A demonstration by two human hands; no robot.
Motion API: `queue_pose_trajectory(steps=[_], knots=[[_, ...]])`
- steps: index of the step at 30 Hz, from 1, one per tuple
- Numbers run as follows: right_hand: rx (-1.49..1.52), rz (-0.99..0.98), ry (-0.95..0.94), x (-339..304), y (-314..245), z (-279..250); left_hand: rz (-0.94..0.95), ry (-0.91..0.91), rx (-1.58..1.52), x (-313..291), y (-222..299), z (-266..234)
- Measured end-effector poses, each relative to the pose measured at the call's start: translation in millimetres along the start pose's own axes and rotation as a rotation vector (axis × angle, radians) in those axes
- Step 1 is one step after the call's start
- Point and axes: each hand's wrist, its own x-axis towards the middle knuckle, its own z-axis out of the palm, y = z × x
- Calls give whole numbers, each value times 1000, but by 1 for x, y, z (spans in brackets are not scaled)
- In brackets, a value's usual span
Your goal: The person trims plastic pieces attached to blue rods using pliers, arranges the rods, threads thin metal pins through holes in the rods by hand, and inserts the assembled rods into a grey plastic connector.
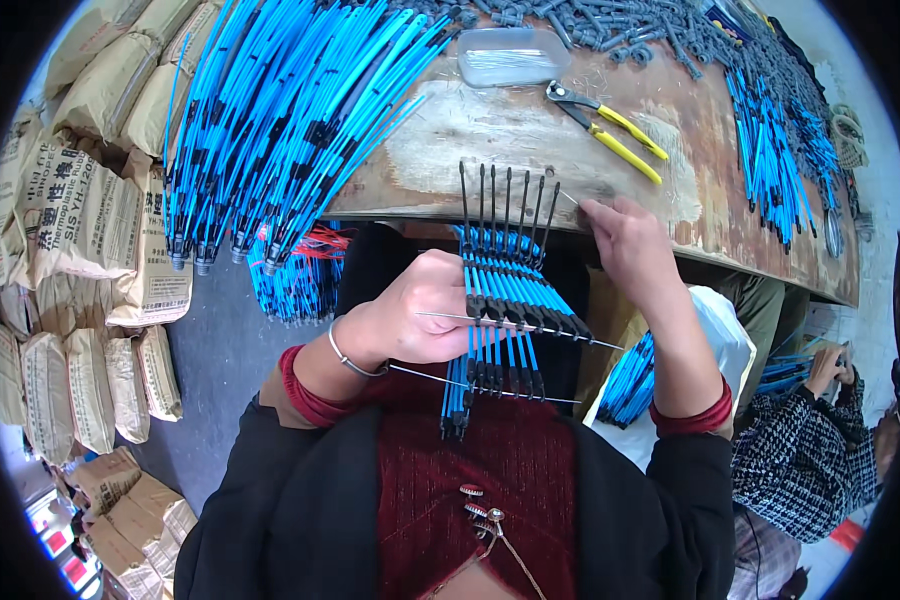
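Observation:
My left hand (pixel 425 312) is wrapped round a fan of slim blue rods (pixel 515 286) with black jointed ends, held over my lap in front of the table edge. Two thin metal wires run crosswise through the black joints: an upper wire (pixel 438 316) passing by my fingers and a lower wire (pixel 560 400) nearer my chest. Several black tips (pixel 507 200) stand up in a row at the far end. Beside the rightmost tip, my right hand (pixel 630 240) pinches a short, thin metal wire (pixel 569 199) between thumb and forefinger; its far end points at that tip.
On the worn wooden table (pixel 440 130) lie yellow-handled pliers (pixel 620 140), a clear box (pixel 515 58) of metal pins, grey plastic parts (pixel 610 25) and blue rod bundles (pixel 280 120). Paper sacks (pixel 85 215) line the left. A white bag (pixel 720 330) and a co-worker's sleeve (pixel 805 450) are right.

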Motion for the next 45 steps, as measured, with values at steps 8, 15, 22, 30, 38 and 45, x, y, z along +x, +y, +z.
queue_pose_trajectory(steps=[8, 15, 22, 30, 38, 45], knots=[[15, 26, 10, 0, -1, 1, 52, -47, 95, -1, -1, -5], [84, 52, 15, -5, 0, -11, 44, -30, 58, -2, -1, -3], [72, 58, 15, -2, 2, -3, -23, -17, -8, -4, -1, -1], [65, 48, 7, 3, 1, 0, -188, -134, -141, -6, 1, -9], [65, 20, 8, 8, 3, 2, -197, -111, -203, -6, 0, -6], [64, -14, 7, 12, 5, 2, -75, -2, -98, -9, -7, 2]])
